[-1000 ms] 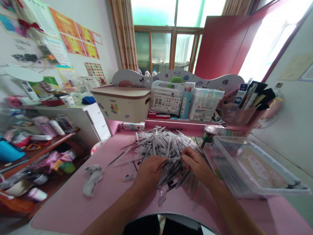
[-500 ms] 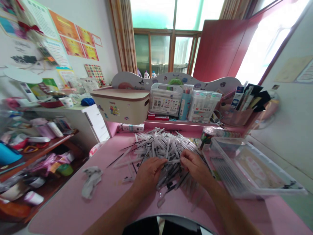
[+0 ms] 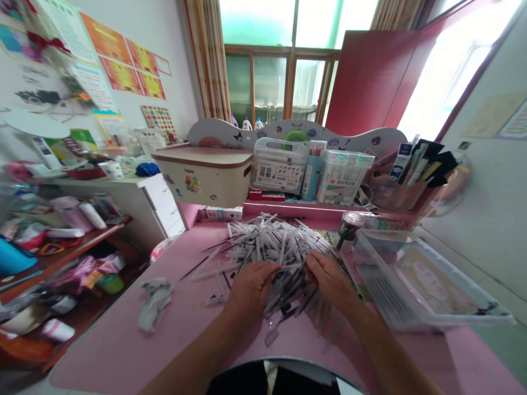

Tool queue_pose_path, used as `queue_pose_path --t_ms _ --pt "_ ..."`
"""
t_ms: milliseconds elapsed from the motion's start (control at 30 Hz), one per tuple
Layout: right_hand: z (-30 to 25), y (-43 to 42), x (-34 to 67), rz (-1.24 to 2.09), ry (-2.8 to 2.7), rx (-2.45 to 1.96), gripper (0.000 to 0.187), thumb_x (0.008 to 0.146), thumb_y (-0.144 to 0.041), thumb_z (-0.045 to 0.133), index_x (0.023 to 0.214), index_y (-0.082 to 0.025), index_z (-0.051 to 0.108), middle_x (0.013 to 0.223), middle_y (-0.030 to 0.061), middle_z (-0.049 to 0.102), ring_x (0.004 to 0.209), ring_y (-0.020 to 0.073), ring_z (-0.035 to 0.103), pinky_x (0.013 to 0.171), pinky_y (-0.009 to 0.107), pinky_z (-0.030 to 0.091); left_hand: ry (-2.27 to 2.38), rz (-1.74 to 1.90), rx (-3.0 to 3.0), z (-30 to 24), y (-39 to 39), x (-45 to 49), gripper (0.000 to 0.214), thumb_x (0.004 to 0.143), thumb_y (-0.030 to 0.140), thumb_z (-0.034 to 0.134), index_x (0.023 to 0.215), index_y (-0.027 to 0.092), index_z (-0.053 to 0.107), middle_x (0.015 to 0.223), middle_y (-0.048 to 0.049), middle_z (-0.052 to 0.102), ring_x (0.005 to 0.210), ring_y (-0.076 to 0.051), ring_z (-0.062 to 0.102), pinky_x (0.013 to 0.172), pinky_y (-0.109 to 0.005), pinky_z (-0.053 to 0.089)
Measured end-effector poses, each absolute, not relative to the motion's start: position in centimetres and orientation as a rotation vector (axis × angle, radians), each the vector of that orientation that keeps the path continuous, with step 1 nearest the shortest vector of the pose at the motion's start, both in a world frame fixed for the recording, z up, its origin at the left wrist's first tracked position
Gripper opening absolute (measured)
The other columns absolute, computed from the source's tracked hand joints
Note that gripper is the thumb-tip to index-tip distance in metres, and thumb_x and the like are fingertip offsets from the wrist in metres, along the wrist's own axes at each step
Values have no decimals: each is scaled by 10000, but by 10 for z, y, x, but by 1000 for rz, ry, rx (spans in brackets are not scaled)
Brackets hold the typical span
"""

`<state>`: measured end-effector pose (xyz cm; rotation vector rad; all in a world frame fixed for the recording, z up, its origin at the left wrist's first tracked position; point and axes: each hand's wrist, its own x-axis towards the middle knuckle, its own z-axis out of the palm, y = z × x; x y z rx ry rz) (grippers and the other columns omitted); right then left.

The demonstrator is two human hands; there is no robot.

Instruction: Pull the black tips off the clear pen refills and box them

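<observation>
Over the front of a heaped pile of translucent white pen parts (image 3: 263, 241), my two hands work close together. A slim translucent pen (image 3: 291, 267) runs crosswise between them. My left hand (image 3: 253, 285) pinches one end between thumb and fingers. At the other end, my right hand (image 3: 327, 277) has its fingers closed on the pen; their tips are partly hidden. Dark slender pieces lie mixed through the pile. Below my hands a clear cap-like piece (image 3: 272, 336) rests on the pink table (image 3: 193, 334).
On the right stands a clear plastic bin (image 3: 395, 296) holding dark slender pieces, beside a can (image 3: 348, 230). A crumpled whitish cloth or tissue (image 3: 154, 304) lies left. Behind, the shelf carries a lidded cream box (image 3: 206, 178), marker cases (image 3: 346, 178) and a pink pen holder (image 3: 397, 192).
Both hands stay almost in place, with the pen still held between them. The view has shifted very slightly.
</observation>
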<state>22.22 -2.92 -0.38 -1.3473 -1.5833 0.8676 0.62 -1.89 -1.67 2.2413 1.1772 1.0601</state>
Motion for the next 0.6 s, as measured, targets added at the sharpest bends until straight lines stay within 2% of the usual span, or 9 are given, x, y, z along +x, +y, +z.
queue_pose_path --t_ms 100,167,267,367,500,600 --pt "-6 -27 226 930 -1465 -1279 384 972 -513 379 815 -202 539 671 -21 521 548 117 449 505 244 329 1238 1114 1962 -13 -21 6 234 939 258 509 1097 205 673 960 -73 757 890 -243 693 830 -358 488" --pt "-7 -26 230 928 -1432 -1282 294 955 -477 433 911 -208 545 671 -37 510 533 112 440 495 236 325 1201 1156 1756 -10 -21 5 202 949 311 500 1080 206 613 874 -49 743 822 -225 689 783 -340 484" --pt "-6 -24 234 828 -1507 -1349 182 906 -366 505 982 -208 555 640 -56 465 548 118 433 525 239 340 1066 1262 1512 -7 -19 5 135 943 320 508 1010 208 543 874 -35 734 846 -193 668 818 -314 463" --pt "-6 -24 234 619 -1656 -1392 171 870 -248 498 1002 -191 589 752 -12 552 671 146 513 636 270 402 1000 1328 1347 -4 -15 5 122 912 297 551 989 205 529 849 -22 735 830 -161 636 819 -282 438" --pt "-7 -24 231 357 -1928 -1447 171 809 -114 500 918 -172 619 898 49 603 824 187 556 773 324 434 968 1286 1184 -4 -12 7 171 861 319 615 951 196 537 796 -8 724 598 -110 524 615 -237 393" --pt "-11 -25 224 204 -2082 -1516 145 828 -106 543 906 -169 647 953 75 626 942 226 560 868 362 437 932 1274 1124 -4 -13 8 210 819 327 666 926 188 551 798 -14 715 596 -108 524 584 -235 391"
